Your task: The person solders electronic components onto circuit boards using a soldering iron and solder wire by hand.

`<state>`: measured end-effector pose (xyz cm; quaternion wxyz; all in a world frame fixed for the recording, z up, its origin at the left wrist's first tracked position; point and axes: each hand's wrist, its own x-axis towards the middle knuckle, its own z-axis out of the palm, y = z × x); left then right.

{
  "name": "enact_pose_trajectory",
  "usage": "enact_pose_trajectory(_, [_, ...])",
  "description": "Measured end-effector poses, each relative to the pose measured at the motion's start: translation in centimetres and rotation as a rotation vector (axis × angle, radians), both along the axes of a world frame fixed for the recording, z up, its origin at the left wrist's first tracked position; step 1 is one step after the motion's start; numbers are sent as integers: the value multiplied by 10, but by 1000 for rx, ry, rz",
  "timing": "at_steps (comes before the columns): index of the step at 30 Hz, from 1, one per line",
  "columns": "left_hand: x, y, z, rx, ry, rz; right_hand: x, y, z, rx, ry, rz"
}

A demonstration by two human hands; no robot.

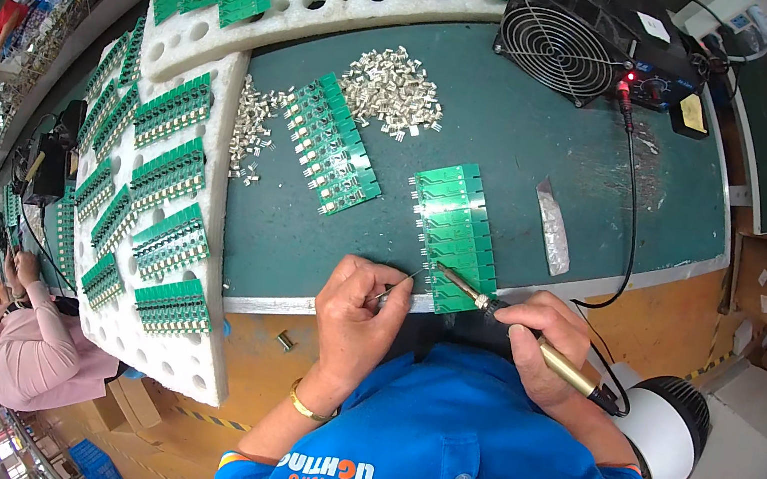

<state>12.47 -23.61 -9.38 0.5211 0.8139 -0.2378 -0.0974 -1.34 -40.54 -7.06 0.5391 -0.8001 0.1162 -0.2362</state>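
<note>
My right hand [537, 352] grips a gold-handled soldering iron [561, 364], its tip touching or just over the lower left edge of a green circuit-board panel [457, 213]. My left hand [361, 312] is closed in a pinch on a thin solder wire [417, 274], which reaches toward that tip at the table's near edge. A second panel with mounted parts [332, 144] lies to the upper left, between piles of small pale components [390, 89]. A narrow crinkled silvery strip [553, 229] lies to the right of the panel at the iron.
White foam slabs [209, 373] bearing many boards line the left and back. A black fan unit [558, 45] stands back right, its cable running down to the iron. A co-worker in a pink top [40, 355] sits at the left. A white cylindrical object [653, 447] is beside my right arm.
</note>
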Motion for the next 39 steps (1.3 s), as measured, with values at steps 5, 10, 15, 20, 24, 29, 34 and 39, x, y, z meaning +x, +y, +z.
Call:
enact_pose_trajectory(5, [-1,-1,1,0,28,-7,3,0,1,38,21,-7])
enact_pose_trajectory(10, [-1,-2,3,11,42,-3,5,0,0,23,32,-1])
enact_pose_trajectory(15, [1,-4,2,10,28,-13,6,-2,-2,13,26,-4])
enact_pose_trajectory(20, [1,-4,2,27,44,-15,5,-2,-3,22,38,28])
enact_pose_trajectory(24, [1,-6,1,22,27,-17,7,-4,-3,10,19,25])
enact_pose_trajectory(29, [2,-8,1,29,-2,-31,7,-5,-4,20,5,23])
enact_pose_trajectory(34, [1,-9,0,33,1,-24,7,-5,-4,8,14,26])
enact_pose_trajectory(39, [1,-10,0,22,-16,-29,5,-4,-2,32,48,45])
